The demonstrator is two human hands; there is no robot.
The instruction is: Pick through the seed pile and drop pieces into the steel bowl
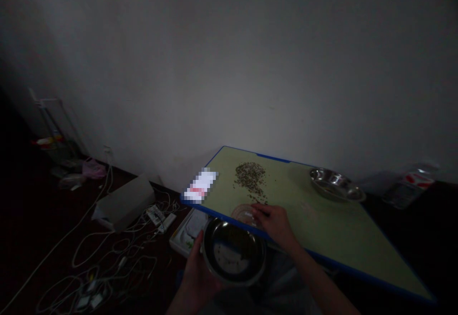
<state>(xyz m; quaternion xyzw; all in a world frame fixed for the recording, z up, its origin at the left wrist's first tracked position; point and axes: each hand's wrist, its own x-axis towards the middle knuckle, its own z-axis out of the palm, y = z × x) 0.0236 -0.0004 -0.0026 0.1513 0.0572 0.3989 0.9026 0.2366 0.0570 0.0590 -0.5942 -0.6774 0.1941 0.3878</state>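
Note:
My left hand point(199, 274) grips the side of a shiny metal bowl point(234, 277), held tilted just below the near edge of the table. A few small specks lie on the bowl's inside. With fingers pinched, my right hand point(274, 222) holds a clear round plastic lid point(243, 214) at the table's edge, above the bowl's rim. Beyond the lid, a loose pile of small dark and pale grains point(250, 174) is spread on the table, trailing toward my right hand. The light is dim, so the kind of grain cannot be made out.
The pale green table point(296, 219) has a blue rim. A second metal bowl point(336, 185) stands at its right; a blurred-out bright rectangle point(201, 186) lies at its left corner. Tangled cables point(125, 248) and a white box point(125, 203) are on the floor at left. A wall rises behind.

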